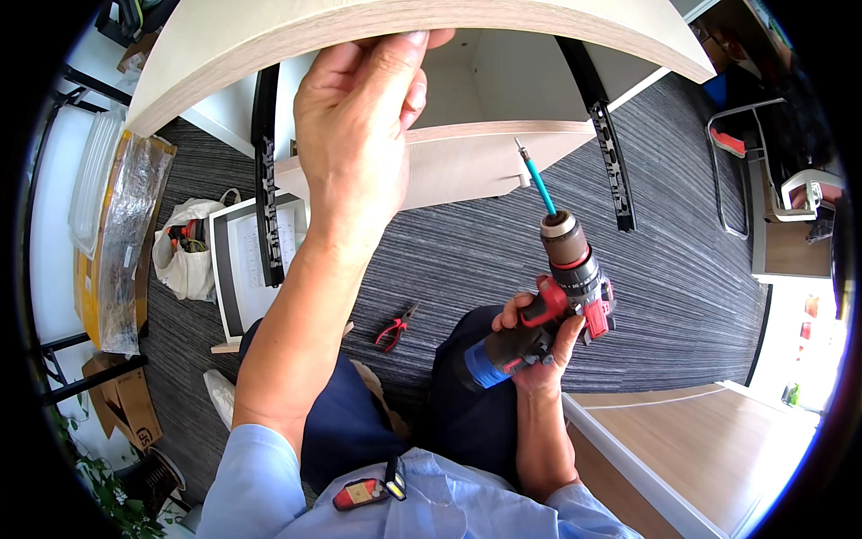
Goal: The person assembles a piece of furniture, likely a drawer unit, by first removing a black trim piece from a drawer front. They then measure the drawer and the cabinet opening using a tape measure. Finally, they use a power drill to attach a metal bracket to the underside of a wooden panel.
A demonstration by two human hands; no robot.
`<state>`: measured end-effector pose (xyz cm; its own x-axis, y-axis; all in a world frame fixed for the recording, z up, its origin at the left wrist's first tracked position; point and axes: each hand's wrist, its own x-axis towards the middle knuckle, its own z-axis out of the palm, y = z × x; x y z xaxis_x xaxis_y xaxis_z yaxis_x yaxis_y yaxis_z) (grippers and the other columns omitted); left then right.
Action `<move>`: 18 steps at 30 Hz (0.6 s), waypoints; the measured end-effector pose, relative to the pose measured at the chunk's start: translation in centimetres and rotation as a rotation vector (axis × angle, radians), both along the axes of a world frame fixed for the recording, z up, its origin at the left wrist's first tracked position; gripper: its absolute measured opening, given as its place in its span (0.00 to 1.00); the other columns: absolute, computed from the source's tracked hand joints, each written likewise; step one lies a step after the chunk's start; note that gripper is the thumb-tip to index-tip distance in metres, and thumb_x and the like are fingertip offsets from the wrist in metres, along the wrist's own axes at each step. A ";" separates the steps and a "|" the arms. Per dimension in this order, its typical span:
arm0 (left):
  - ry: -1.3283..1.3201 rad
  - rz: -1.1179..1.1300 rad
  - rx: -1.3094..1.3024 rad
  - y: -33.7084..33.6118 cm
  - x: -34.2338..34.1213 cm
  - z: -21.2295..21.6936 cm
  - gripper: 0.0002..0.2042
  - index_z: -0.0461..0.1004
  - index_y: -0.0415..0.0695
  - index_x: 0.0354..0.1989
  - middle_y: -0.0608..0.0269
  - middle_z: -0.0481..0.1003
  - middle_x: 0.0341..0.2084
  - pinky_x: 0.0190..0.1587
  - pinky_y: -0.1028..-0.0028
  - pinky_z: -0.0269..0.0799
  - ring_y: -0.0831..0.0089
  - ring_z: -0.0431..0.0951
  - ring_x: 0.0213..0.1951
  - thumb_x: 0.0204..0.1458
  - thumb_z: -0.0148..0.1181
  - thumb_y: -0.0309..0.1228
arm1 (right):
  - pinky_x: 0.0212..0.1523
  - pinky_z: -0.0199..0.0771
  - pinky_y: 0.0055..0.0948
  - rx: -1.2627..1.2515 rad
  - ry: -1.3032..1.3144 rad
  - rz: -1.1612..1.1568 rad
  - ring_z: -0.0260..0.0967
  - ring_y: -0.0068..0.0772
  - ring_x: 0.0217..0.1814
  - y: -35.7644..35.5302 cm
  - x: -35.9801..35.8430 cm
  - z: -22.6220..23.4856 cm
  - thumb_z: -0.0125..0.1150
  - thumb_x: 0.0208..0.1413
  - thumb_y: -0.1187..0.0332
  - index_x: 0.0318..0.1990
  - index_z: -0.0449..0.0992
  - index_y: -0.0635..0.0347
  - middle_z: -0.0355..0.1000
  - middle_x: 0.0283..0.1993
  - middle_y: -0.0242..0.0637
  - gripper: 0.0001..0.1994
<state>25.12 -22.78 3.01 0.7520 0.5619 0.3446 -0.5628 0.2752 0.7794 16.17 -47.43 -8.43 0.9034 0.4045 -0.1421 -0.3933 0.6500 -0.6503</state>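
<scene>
My left hand (pixel 364 121) reaches up to the front edge of a pale wooden cabinet top (pixel 422 20). Its fingers are pinched together against the underside of that edge, and whatever they hold is hidden or too small to name. In my right hand (pixel 549 355) is a red and black cordless drill (pixel 567 260), gripped by its handle. A long teal bit (pixel 537 180) with a metal tip points up from the chuck toward a wooden drawer front (pixel 485 163). The tip is near that front; I cannot tell whether they touch. Black drawer slides (pixel 611 157) extend on both sides of the opening.
Red-handled pliers (pixel 393 330) lie on the striped grey carpet (pixel 422 260). At the left are a white tote bag (pixel 184 256), a pulled-out drawer (pixel 235 314), wrapped packages (pixel 126 242) and a cardboard box (pixel 130 400). A wooden cabinet (pixel 682 431) stands close at the lower right.
</scene>
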 end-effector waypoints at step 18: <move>-0.067 -0.012 0.319 1.3 1.2 -0.4 0.07 0.73 0.41 0.42 0.57 0.77 0.36 0.22 0.85 0.58 0.86 0.63 0.21 0.63 0.53 0.29 | 0.36 0.77 0.38 0.667 0.176 0.333 0.74 0.39 0.34 5.2 5.7 -1.4 0.49 0.53 0.32 0.64 0.57 0.61 0.76 0.46 0.47 0.44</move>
<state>26.35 -21.48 2.64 0.7278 0.4086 0.5508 -0.6139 0.0301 0.7888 21.92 -42.24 -9.86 0.7058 0.7017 0.0973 -0.6982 0.7123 -0.0716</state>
